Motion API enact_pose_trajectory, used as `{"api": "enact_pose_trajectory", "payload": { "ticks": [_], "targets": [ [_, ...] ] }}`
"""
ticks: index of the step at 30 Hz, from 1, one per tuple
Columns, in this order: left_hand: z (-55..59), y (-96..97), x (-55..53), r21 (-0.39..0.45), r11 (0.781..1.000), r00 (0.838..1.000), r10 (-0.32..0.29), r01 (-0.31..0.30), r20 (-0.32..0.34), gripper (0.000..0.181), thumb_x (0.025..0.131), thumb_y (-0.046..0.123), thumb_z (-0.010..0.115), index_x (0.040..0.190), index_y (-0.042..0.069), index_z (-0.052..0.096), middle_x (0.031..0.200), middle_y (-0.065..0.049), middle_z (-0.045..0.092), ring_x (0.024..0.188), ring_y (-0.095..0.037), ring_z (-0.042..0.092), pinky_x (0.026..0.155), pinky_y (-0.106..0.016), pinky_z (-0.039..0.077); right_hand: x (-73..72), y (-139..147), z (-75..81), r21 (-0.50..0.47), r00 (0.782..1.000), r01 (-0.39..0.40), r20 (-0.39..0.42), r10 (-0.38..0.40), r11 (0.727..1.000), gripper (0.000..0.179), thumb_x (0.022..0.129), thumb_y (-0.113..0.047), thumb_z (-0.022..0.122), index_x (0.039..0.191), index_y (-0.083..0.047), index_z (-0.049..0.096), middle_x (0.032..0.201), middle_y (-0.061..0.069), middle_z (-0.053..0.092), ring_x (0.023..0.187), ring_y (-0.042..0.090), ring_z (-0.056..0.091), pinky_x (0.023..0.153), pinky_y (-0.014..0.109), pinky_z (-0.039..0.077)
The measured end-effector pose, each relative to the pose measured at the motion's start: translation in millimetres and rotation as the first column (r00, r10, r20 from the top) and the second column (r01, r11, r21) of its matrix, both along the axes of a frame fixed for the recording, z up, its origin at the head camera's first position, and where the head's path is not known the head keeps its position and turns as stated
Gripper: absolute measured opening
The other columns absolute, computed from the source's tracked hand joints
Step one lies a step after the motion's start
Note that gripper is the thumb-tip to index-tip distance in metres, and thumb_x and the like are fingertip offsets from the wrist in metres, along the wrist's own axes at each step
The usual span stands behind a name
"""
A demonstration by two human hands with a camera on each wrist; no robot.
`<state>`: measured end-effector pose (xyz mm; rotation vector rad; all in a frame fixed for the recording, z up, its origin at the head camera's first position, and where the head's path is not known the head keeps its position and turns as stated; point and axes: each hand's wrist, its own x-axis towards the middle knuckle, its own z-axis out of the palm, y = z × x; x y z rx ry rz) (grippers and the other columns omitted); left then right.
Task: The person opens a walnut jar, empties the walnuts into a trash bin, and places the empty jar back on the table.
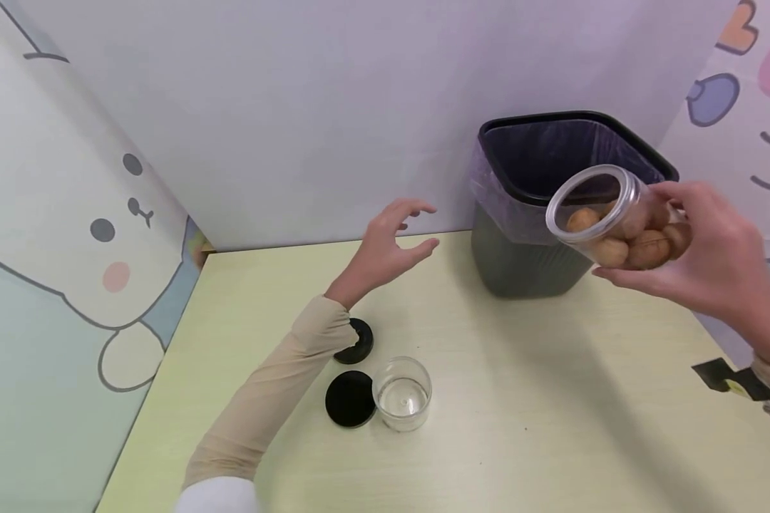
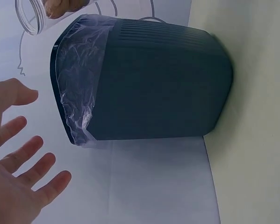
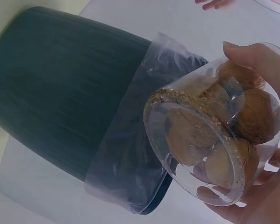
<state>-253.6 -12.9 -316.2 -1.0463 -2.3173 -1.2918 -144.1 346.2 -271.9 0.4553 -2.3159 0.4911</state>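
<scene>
My right hand grips a clear jar that has no lid on it and is tipped on its side. Several walnuts lie inside, and brown crumbs line the bottom edge in the right wrist view. The mouth of the jar faces left, close over the near rim of the dark trash bin. My left hand hangs in the air left of the bin, its fingers spread and relaxed around nothing, as the left wrist view also shows.
A second clear jar stands upright on the pale table. Beside it lies a black disc-shaped lid, with another black round piece partly behind my left sleeve. A plastic liner folds over the bin's rim. Walls enclose the table's back and sides.
</scene>
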Motion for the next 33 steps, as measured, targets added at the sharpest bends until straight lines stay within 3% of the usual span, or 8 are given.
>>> {"api": "enact_pose_trajectory", "payload": {
  "ticks": [5, 8, 11, 17, 23, 25, 29, 33],
  "targets": [
    [8.1, 10.5, -2.7, 0.037, 0.999, 1.0, -0.026, 0.026, -0.01, 0.036, 0.084, 0.022, 0.07, 0.118, 0.016, 0.06, 0.117, 0.004, 0.057, 0.107, -0.008, 0.047, 0.087, -0.025, 0.043, -3.4, 5.7, 7.5, 0.024, 1.0, 0.002, 0.029, -0.002, 1.0, 0.115, 0.044, -0.077, 0.074, 0.115, 0.01, 0.05, 0.092, 0.016, 0.05, 0.082, -0.001, 0.033, 0.065, 0.019, 0.026],
    [13.4, 18.2, -3.5, 0.059, 0.997, 0.999, -0.044, 0.045, -0.018, 0.035, 0.085, 0.021, 0.07, 0.118, 0.015, 0.06, 0.117, 0.006, 0.057, 0.107, -0.007, 0.047, 0.088, -0.024, 0.043, -5.6, 9.5, 13.5, 0.046, 0.996, 0.014, 0.085, -0.018, 0.999, 0.1, 0.036, -0.043, 0.094, 0.11, 0.009, 0.051, 0.094, 0.016, 0.05, 0.078, -0.001, 0.035, 0.066, 0.016, 0.027],
    [18.1, 27.3, -3.9, 0.079, 0.995, 0.997, -0.062, 0.065, -0.04, 0.034, 0.085, 0.02, 0.07, 0.117, 0.014, 0.061, 0.118, 0.006, 0.058, 0.108, -0.006, 0.047, 0.088, -0.024, 0.042, -6.7, 13.2, 20.3, 0.069, 0.989, 0.027, 0.141, -0.036, 0.997, 0.085, 0.034, -0.016, 0.095, 0.104, 0.007, 0.053, 0.094, 0.014, 0.049, 0.071, -0.004, 0.037, 0.062, 0.01, 0.03],
    [23.9, 46.0, -6.9, 0.102, 0.991, 0.994, -0.074, 0.082, -0.078, 0.032, 0.084, 0.019, 0.071, 0.115, 0.013, 0.065, 0.119, 0.005, 0.06, 0.115, -0.002, 0.046, 0.09, -0.023, 0.04, -7.6, 20.1, 26.3, 0.06, 0.986, 0.08, 0.139, -0.087, 0.995, 0.092, 0.033, -0.023, 0.096, 0.109, 0.007, 0.053, 0.094, 0.017, 0.051, 0.071, 0.0, 0.037, 0.059, 0.013, 0.029],
    [25.8, 65.5, -12.7, 0.118, 0.986, 0.987, -0.098, 0.114, -0.129, 0.03, 0.083, 0.017, 0.071, 0.111, 0.009, 0.066, 0.116, 0.001, 0.062, 0.114, -0.002, 0.047, 0.092, -0.02, 0.038, -9.8, 27.4, 29.5, 0.079, 0.972, 0.14, 0.181, -0.152, 0.987, 0.106, 0.042, -0.024, 0.094, 0.129, 0.009, 0.043, 0.109, 0.028, 0.046, 0.087, 0.035, 0.042, 0.069, 0.013, 0.023],
    [26.1, 72.9, -15.1, 0.125, 0.983, 0.982, -0.119, 0.138, -0.149, 0.029, 0.083, 0.016, 0.071, 0.11, 0.006, 0.066, 0.115, -0.001, 0.062, 0.113, -0.002, 0.048, 0.095, -0.019, 0.035, -10.3, 29.7, 32.1, 0.098, 0.959, 0.16, 0.222, -0.178, 0.982, 0.105, 0.049, -0.024, 0.093, 0.133, 0.008, 0.038, 0.113, 0.03, 0.043, 0.095, 0.044, 0.04, 0.083, 0.018, 0.032],
    [25.9, 86.6, -18.4, 0.109, 0.98, 0.972, -0.143, 0.165, -0.188, 0.027, 0.083, 0.016, 0.071, 0.108, 0.005, 0.066, 0.114, -0.002, 0.062, 0.114, -0.005, 0.049, 0.101, -0.018, 0.03, -10.6, 33.9, 35.7, 0.117, 0.942, 0.187, 0.261, -0.212, 0.975, 0.103, 0.059, -0.026, 0.09, 0.138, 0.007, 0.032, 0.119, 0.032, 0.037, 0.105, 0.047, 0.034, 0.096, 0.054, 0.035],
    [27.4, 98.7, -18.2, 0.055, 0.988, 0.975, -0.13, 0.142, -0.182, 0.026, 0.084, 0.02, 0.07, 0.107, 0.009, 0.066, 0.114, 0.001, 0.06, 0.115, -0.005, 0.046, 0.101, -0.015, 0.027, -10.5, 37.7, 38.2, 0.121, 0.944, 0.183, 0.257, -0.209, 0.976, 0.101, 0.063, -0.028, 0.088, 0.138, 0.007, 0.03, 0.121, 0.032, 0.035, 0.107, 0.047, 0.032, 0.1, 0.049, 0.032]
  ]
}}
